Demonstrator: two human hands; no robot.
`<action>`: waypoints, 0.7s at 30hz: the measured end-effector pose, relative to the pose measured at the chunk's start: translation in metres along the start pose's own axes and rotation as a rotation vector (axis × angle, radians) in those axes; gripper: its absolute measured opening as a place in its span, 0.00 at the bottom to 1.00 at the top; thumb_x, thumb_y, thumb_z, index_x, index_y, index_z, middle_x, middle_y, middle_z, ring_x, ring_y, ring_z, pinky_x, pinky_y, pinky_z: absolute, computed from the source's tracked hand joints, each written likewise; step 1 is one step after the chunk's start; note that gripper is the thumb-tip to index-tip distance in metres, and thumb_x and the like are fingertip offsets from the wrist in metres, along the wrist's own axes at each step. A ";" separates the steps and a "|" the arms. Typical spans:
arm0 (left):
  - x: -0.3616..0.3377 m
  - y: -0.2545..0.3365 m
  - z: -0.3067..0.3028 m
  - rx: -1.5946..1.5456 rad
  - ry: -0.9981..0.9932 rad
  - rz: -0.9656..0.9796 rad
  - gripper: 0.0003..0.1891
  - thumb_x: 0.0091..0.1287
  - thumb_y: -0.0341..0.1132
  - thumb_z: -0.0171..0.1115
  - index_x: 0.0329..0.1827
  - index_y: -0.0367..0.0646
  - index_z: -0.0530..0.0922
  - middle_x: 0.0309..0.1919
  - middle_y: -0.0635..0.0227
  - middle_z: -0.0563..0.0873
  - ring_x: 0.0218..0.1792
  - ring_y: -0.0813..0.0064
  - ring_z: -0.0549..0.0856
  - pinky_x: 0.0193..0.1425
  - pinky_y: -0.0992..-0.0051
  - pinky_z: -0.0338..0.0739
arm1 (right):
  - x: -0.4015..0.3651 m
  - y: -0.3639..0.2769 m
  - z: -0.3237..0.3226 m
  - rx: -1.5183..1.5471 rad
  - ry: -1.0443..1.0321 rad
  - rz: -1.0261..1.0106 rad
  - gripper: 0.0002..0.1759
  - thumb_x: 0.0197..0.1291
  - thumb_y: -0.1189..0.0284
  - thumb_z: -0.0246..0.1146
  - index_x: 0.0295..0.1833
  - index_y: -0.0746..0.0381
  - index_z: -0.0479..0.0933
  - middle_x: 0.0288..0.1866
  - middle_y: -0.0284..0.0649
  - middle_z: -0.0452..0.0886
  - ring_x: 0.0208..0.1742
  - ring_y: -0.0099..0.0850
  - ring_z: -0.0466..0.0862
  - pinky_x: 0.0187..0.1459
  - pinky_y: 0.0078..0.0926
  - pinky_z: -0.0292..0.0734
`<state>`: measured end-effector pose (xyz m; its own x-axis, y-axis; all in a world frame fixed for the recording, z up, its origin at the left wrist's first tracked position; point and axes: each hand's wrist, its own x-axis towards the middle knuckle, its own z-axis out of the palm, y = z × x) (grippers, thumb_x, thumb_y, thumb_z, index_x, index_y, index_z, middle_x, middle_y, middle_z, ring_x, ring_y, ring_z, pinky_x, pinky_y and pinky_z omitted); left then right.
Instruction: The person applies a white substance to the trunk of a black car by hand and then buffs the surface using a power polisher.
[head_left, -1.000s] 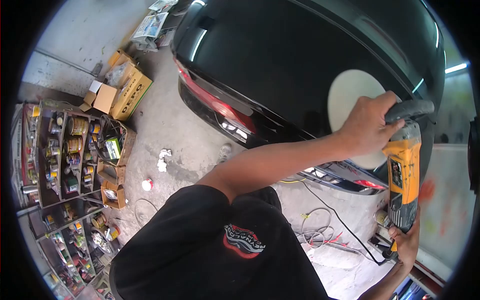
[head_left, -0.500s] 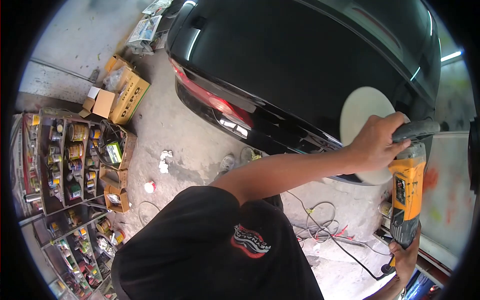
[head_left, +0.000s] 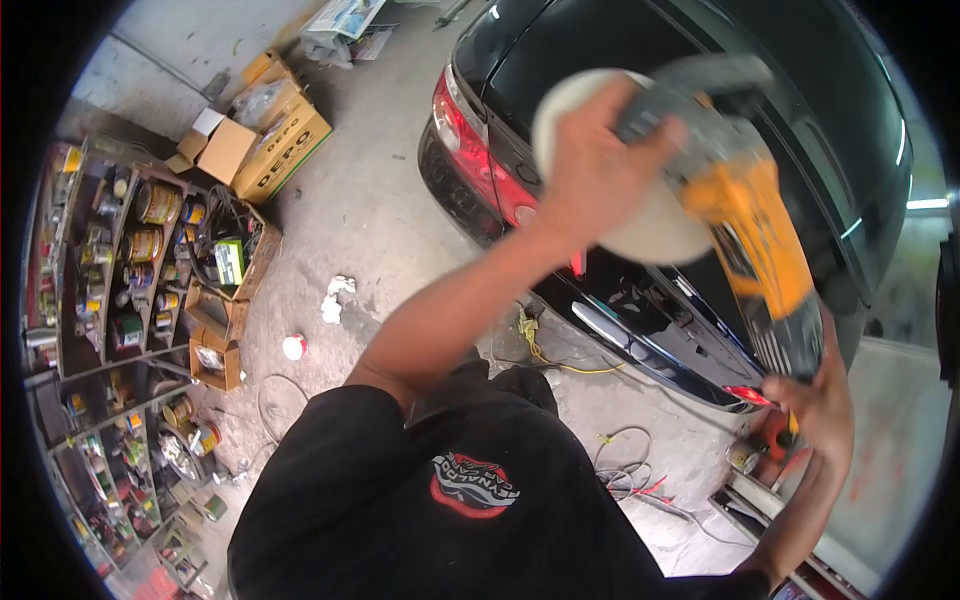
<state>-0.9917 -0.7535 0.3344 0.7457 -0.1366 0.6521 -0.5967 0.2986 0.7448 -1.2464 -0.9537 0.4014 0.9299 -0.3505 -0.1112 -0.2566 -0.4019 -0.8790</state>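
A yellow and black rotary polisher (head_left: pixel 765 235) with a round off-white pad (head_left: pixel 655 235) is held in both my hands. My left hand (head_left: pixel 605 175), blurred by motion, is closed around the black front handle (head_left: pixel 700 80). Around the rear grip, at the polisher's other end, my right hand (head_left: pixel 818 405) is wrapped, with part of that grip hidden. In this view the pad overlaps the rear of a glossy black car (head_left: pixel 545 50), beside its red and clear tail light (head_left: pixel 460 130).
Shelves of paint cans (head_left: pixel 120 260) line the left side, near a DEPO cardboard box (head_left: pixel 280 150). Across the concrete floor lie a looped cord (head_left: pixel 625 450), a yellow cable (head_left: pixel 575 368), a red-and-white cup (head_left: pixel 294 347) and white crumpled scraps (head_left: pixel 337 298).
Both hands have carried the polisher leftward and up in the view, its pad now nearer the car's tail light. The camera view has shifted too, showing more of the car's rear corner.
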 end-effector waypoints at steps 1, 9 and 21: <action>0.012 0.000 -0.018 -0.030 0.021 -0.042 0.17 0.67 0.41 0.79 0.48 0.40 0.83 0.31 0.75 0.84 0.29 0.87 0.78 0.32 0.80 0.74 | 0.019 -0.012 0.011 0.051 -0.047 -0.029 0.59 0.45 0.85 0.77 0.83 0.69 0.55 0.72 0.45 0.75 0.72 0.34 0.75 0.77 0.30 0.63; 0.067 0.031 -0.081 0.050 0.039 -0.016 0.09 0.72 0.33 0.73 0.50 0.42 0.83 0.26 0.81 0.78 0.18 0.90 0.68 0.21 0.82 0.61 | 0.053 -0.022 0.053 -0.339 -0.055 -0.296 0.54 0.52 0.57 0.79 0.74 0.77 0.60 0.60 0.67 0.82 0.66 0.55 0.83 0.67 0.38 0.75; 0.129 0.012 0.130 0.288 -0.276 -0.053 0.07 0.70 0.37 0.72 0.42 0.43 0.86 0.22 0.79 0.76 0.19 0.86 0.70 0.22 0.77 0.64 | 0.043 0.038 -0.060 0.173 0.037 0.012 0.41 0.58 0.71 0.78 0.72 0.69 0.64 0.41 0.38 0.81 0.33 0.23 0.80 0.30 0.22 0.76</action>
<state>-0.9410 -0.8903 0.4460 0.6935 -0.4048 0.5960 -0.6473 0.0130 0.7621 -1.2322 -1.0350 0.3913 0.9160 -0.3866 -0.1074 -0.2150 -0.2467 -0.9449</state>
